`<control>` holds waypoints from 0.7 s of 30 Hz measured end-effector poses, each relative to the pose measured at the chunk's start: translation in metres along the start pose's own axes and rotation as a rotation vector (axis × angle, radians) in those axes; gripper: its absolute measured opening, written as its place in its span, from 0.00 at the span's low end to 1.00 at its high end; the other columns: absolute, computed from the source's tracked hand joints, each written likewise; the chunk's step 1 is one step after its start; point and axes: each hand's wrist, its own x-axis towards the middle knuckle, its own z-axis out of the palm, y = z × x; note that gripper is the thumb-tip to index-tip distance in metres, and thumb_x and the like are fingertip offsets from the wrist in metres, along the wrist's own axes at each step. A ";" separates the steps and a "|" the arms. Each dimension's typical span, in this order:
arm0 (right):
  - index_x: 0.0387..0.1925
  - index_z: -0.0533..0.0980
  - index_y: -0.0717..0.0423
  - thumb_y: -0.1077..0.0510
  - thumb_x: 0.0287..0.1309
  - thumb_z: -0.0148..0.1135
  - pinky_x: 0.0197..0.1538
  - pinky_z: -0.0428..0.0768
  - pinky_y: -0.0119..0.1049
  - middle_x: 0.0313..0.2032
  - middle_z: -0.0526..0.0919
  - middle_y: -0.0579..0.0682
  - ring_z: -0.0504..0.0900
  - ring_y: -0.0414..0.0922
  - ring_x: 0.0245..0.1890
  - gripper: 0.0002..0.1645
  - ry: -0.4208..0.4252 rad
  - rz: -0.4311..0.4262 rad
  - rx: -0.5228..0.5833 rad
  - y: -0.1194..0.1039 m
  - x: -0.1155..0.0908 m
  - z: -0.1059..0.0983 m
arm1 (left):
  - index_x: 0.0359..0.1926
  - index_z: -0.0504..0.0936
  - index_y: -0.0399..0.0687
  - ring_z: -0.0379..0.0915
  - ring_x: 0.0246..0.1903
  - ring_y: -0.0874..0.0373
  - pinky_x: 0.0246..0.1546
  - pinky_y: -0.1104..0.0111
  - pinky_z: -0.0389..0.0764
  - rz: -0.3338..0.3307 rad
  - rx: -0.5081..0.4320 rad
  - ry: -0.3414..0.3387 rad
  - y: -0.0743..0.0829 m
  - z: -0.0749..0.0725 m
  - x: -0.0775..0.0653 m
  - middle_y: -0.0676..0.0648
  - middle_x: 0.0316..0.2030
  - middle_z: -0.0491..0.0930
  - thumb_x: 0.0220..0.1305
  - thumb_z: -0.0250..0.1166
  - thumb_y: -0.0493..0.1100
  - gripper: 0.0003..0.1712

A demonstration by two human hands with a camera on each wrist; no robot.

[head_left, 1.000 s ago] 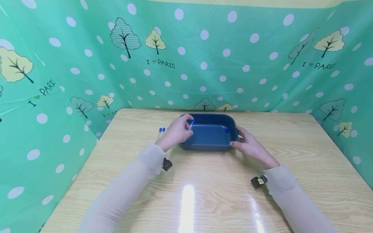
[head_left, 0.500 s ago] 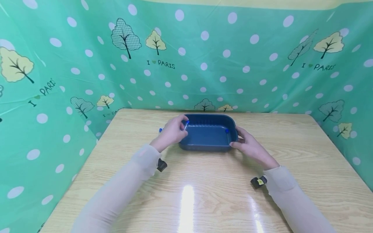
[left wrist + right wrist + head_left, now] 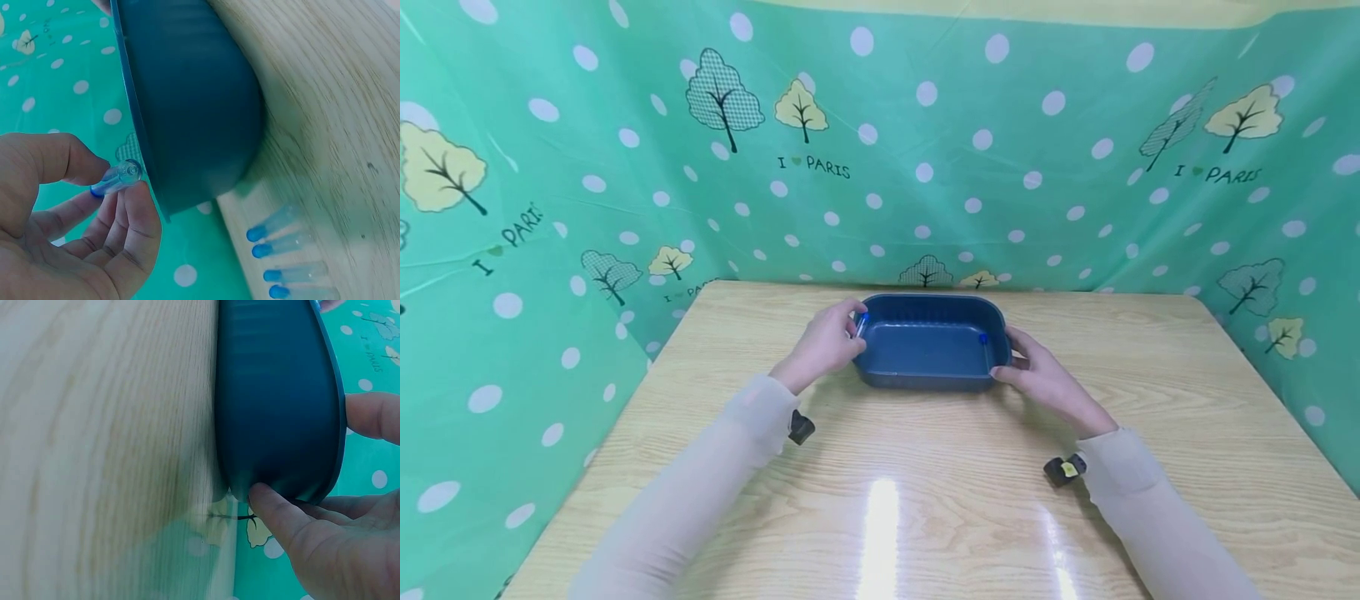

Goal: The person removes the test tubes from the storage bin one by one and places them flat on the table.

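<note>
My left hand (image 3: 826, 340) pinches a small clear tube with a blue cap (image 3: 119, 177) between thumb and fingertips. It is tilted and close to the left rim of a dark blue bin (image 3: 925, 382). My right hand (image 3: 1037, 375) holds the bin's right end, its digits against the outer wall and at the rim (image 3: 345, 444). Inside the bin, near that right end, lies another blue-capped tube (image 3: 984, 342). Several more clear tubes (image 3: 294, 272) rest in a row on the table by the left end, hidden behind my left hand in the head view.
The bin stands near the back of a light wood-grain table (image 3: 955, 467). A green dotted curtain (image 3: 925, 150) hangs behind the table and along both sides. Small black devices (image 3: 801, 427) are worn at the wrists.
My left hand has moved left with the tube, from over the bin's interior to its left rim, and now covers the row of tubes in the head view. The right hand stays in place.
</note>
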 end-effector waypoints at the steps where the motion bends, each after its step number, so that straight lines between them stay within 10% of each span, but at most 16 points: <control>1: 0.74 0.42 0.59 0.62 0.62 0.58 0.60 0.69 0.54 0.71 0.51 0.64 0.62 0.63 0.66 0.47 -0.001 -0.001 -0.001 0.000 0.000 0.000 | 0.59 0.70 0.44 0.72 0.29 0.53 0.27 0.65 0.76 -0.007 0.000 0.002 -0.002 -0.001 0.000 0.45 0.34 0.75 0.52 0.64 0.33 0.31; 21: 0.74 0.42 0.61 0.62 0.61 0.58 0.60 0.69 0.54 0.71 0.50 0.66 0.61 0.64 0.66 0.48 -0.001 -0.005 -0.012 0.001 0.000 0.000 | 0.58 0.70 0.43 0.73 0.28 0.53 0.28 0.64 0.75 -0.051 0.011 0.033 -0.034 -0.014 -0.004 0.44 0.31 0.77 0.51 0.65 0.34 0.31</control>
